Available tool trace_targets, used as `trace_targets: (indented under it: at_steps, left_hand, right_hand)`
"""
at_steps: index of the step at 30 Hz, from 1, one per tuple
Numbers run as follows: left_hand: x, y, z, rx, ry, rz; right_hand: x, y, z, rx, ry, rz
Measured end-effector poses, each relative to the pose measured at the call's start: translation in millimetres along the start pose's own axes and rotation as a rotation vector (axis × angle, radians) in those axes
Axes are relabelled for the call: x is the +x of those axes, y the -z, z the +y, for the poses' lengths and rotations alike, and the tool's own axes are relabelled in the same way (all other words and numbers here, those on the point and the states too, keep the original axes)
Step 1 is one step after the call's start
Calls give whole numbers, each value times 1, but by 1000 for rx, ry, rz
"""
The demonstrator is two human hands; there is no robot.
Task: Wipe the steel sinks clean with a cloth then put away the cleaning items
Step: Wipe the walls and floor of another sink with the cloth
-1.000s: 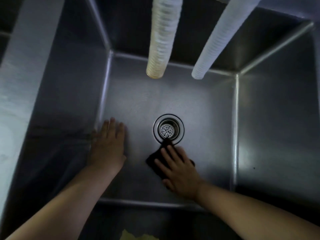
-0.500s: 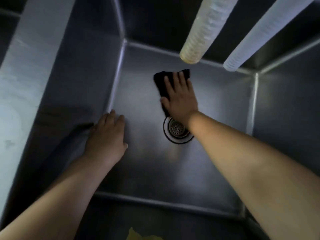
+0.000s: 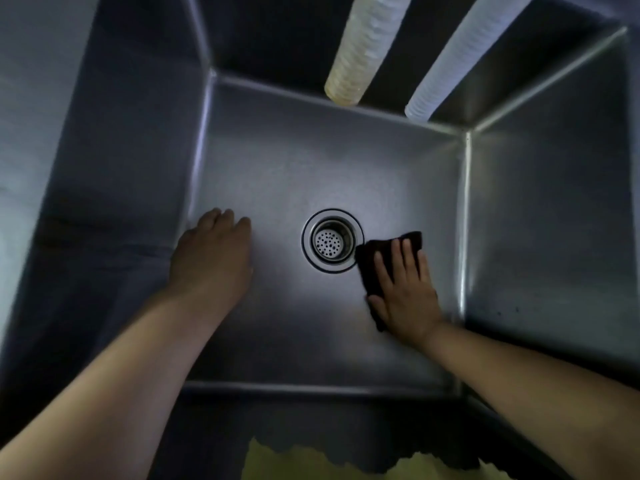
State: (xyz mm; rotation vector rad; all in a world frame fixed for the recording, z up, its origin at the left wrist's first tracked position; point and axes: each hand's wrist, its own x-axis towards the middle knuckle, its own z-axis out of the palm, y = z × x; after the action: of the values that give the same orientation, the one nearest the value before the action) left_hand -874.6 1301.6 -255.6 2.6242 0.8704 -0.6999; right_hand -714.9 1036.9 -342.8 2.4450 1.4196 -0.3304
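The right hand [image 3: 407, 299] presses a dark folded cloth [image 3: 372, 261] with flat, straight fingers onto the deep steel sink [image 3: 277, 168] floor, just right of the round drain strainer [image 3: 331, 240]. The left hand [image 3: 211, 258], fingers relaxed, rests near the left wall.

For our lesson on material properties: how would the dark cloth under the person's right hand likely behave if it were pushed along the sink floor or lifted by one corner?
The dark cloth lies flat and folded under the right hand, so it is probably floppy and would droop if lifted. On the smooth steel sink floor it should slide easily when pushed.
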Motion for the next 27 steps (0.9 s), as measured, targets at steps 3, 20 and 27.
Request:
trace_targets:
  at_steps: [3, 20, 27]
  left_hand:
    - [2, 1, -1, -5, -1, -21]
    - [4, -5, -3, 22, -12, -49]
    - [3, -2, 0, 37, -37, 13]
  right_hand:
    - [-7, 4, -40, -35, 193, 2]
    - [-25, -18, -42, 16, 556, 92]
    - [15, 1, 35, -72, 255, 12]
